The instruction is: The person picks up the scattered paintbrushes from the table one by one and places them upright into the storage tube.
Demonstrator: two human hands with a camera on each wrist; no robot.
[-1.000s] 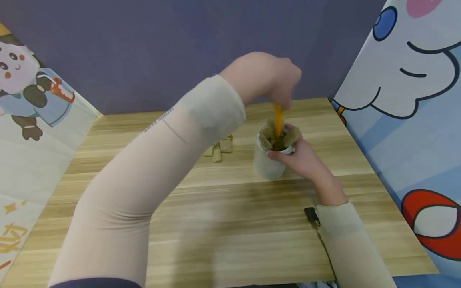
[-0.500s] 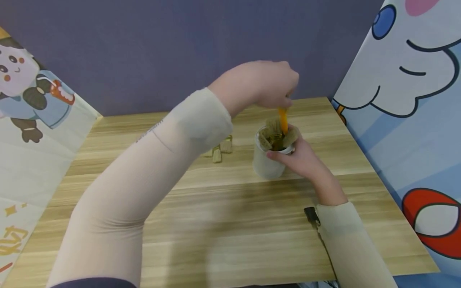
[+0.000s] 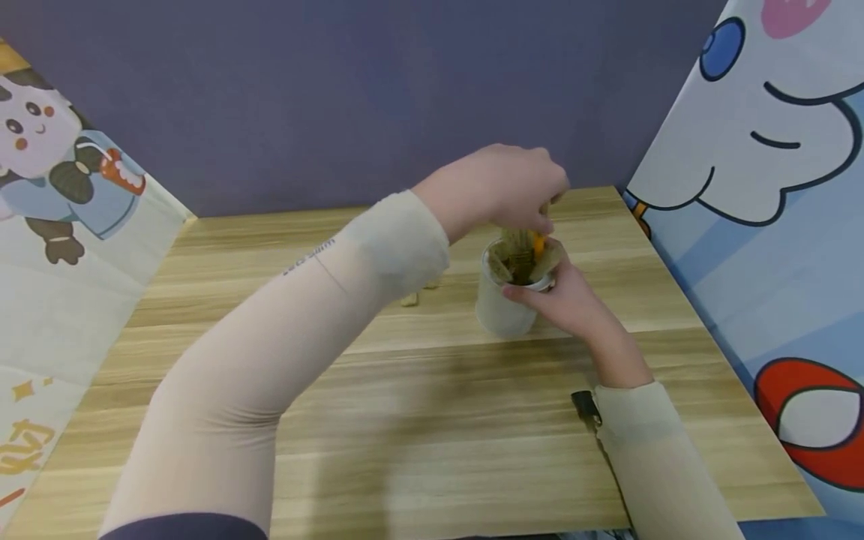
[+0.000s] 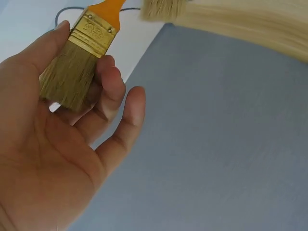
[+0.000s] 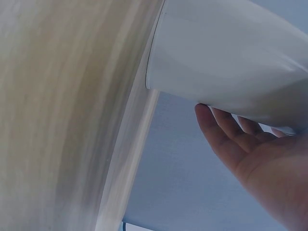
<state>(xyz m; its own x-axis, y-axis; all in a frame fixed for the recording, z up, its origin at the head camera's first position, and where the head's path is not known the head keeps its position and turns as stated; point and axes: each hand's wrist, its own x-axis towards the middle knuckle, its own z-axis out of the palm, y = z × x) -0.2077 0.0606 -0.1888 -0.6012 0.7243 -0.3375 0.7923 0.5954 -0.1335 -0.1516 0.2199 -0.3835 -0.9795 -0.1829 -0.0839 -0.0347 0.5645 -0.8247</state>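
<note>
— What does the head view show, please?
— The white cup (image 3: 506, 313) stands on the table (image 3: 472, 465), at about four o'clock from the centre. The right hand (image 3: 556, 294) grips it from three o'clock. At twelve o'clock above the cup, the left hand (image 3: 516, 187) pinches an orange-handled brush (image 3: 539, 246), handle down, at the mouth, where other brushes (image 3: 520, 264) show their bristles. The hands are very near; if they touch, I cannot tell.
— And around the cup?
— At nine o'clock, pale bristle tips (image 3: 409, 299) appear from behind the left sleeve (image 3: 290, 330); at five o'clock lies a black plug (image 3: 584, 405).
— In the left wrist view?
— Thumb and fingers hold this brush between them, its handle towards one o'clock.
— The right wrist view?
— Fingers lie against the cup's wall, near six o'clock; the thumb is hidden.
</note>
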